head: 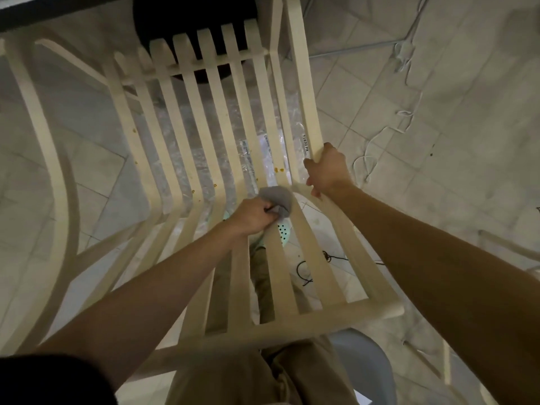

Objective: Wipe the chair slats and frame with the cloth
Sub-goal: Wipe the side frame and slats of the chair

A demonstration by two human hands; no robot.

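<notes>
the chair is cream, and its curved frame sweeps down the far left over the tiled floor. the slats run away from me, bending where back meets seat, and small orange specks dot a few of them.

my left hand reaches in over the slats at that bend. its fingers are curled tight and pinch the grey cloth, which is bunched into a wad. the wad sticks out past my knuckles and lies against a slat near the right side, just beside the side rail.

a strip label runs along that rail just above my right hand. it reads t1830 px, printed in capitals, black on white.

my right hand wraps the same rail at the bend, fingers curled round it and thumb lying up along its edge. it is near the cloth but not touching it.

on the tiles further right, a thin white cable trails in loops.
</notes>
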